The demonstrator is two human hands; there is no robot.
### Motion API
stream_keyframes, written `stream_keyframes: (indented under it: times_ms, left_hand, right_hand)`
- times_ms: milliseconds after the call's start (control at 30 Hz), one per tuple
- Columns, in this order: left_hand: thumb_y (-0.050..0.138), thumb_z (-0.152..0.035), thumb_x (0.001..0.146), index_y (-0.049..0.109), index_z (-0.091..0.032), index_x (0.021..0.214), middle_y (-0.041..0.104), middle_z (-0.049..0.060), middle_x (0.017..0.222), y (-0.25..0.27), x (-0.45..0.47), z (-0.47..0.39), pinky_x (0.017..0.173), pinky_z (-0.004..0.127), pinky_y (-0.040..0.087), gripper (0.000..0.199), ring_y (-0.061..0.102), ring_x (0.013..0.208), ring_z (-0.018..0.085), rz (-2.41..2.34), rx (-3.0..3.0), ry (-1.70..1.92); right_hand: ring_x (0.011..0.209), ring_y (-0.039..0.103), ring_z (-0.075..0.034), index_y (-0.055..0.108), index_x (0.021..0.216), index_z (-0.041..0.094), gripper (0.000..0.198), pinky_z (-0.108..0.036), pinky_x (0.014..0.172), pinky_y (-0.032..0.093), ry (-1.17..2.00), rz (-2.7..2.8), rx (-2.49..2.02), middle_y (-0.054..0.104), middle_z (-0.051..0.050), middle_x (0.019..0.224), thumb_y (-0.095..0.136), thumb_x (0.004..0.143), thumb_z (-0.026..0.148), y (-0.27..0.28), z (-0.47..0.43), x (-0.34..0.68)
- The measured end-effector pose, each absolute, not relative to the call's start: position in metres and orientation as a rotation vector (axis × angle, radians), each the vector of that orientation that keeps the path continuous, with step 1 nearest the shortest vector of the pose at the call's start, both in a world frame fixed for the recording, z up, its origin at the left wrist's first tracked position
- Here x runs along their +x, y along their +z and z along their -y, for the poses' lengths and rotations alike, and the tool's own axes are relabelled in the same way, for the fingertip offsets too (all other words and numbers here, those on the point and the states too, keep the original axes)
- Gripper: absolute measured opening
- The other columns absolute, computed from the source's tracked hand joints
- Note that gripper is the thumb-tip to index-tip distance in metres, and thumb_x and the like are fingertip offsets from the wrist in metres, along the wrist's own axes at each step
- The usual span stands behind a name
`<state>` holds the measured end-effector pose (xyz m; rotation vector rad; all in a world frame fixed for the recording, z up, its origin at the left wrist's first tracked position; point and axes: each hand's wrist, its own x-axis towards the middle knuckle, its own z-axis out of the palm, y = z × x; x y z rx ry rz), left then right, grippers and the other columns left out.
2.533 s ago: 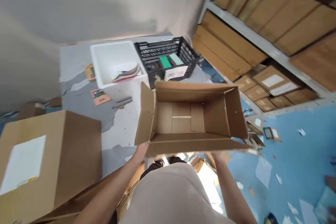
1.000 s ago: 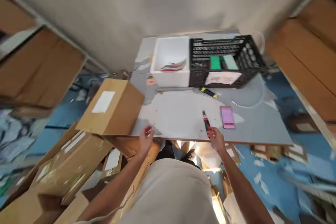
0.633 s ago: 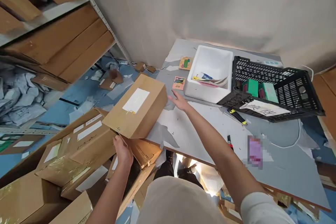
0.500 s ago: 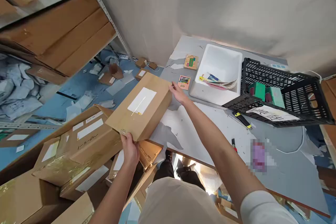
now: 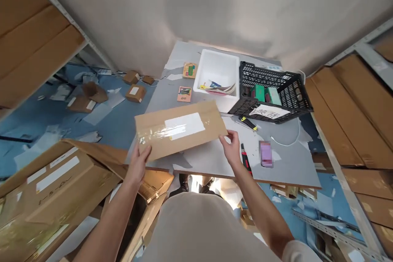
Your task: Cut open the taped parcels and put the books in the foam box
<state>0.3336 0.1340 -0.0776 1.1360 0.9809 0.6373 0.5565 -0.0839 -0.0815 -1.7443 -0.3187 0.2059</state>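
The oblong tan cardboard box (image 5: pixel 175 145) is showing plain brown under pale streaks of shine, while its white rectangular paper label (image 5: pixel 186 125) is bearing a small yellow mark. The black plastic lattice crate (image 5: pixel 242 106) is displaying a dark openwork grid and its white paper sign (image 5: pixel 270 111) black handwriting, with a small green box (image 5: pixel 259 92) and a pale mint box (image 5: pixel 274 96) brightening it. A slim black cutter (image 5: pixel 248 123) is flashing yellow ends, a slim red cutter (image 5: pixel 245 159) is mixing in black, and the flat grey tabletop (image 5: pixel 291 168) is showing ragged white patches.

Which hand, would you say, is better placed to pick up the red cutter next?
The right hand, probably: it holds the box at the end nearer the cutter, while the left hand grips the opposite end.
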Motion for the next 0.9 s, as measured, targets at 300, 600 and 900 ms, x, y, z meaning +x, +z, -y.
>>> stream_keyframes:
  times_ms: [300, 600, 900]
  left_hand:
    - [0.069, -0.045, 0.068, 0.055, -0.023, 0.125, 0.061, 0.008, 0.123, -0.095, 0.430, -0.085, 0.097, 0.033, 0.044, 0.062, 0.055, 0.115, 0.025, -0.754, 1.279, 0.204]
    - [0.054, -0.066, 0.073, 0.046, -0.023, 0.134, 0.056, 0.009, 0.130, -0.120, 0.418, -0.093, 0.102, 0.037, 0.039, 0.075, 0.045, 0.126, 0.028, -0.600, 1.336, 0.217]
    - [0.078, -0.051, 0.051, 0.054, -0.015, 0.121, 0.057, 0.016, 0.125, -0.177, 0.394, -0.090, 0.105, 0.045, 0.032, 0.082, 0.049, 0.120, 0.030, -0.515, 1.616, 0.157]
  right_hand:
    - [0.094, 0.057, -0.020, 0.053, 0.100, 0.019, 0.039, -0.036, 0.078, 0.053, 0.099, 0.001, -1.764, 0.059, -0.009, 0.101, 0.068, 0.069, 0.038, -0.108, 0.238, 0.541]
    - [0.097, 0.058, -0.021, 0.051, 0.109, 0.021, 0.049, -0.041, 0.084, 0.052, 0.248, 0.121, -1.718, 0.057, -0.011, 0.114, 0.071, 0.067, 0.034, -0.145, 0.248, 0.554]
    - [0.106, 0.058, -0.025, 0.051, 0.115, 0.024, 0.060, -0.046, 0.090, 0.046, 0.462, 0.127, -1.826, 0.063, -0.008, 0.112, 0.072, 0.061, 0.034, -0.207, 0.262, 0.562]
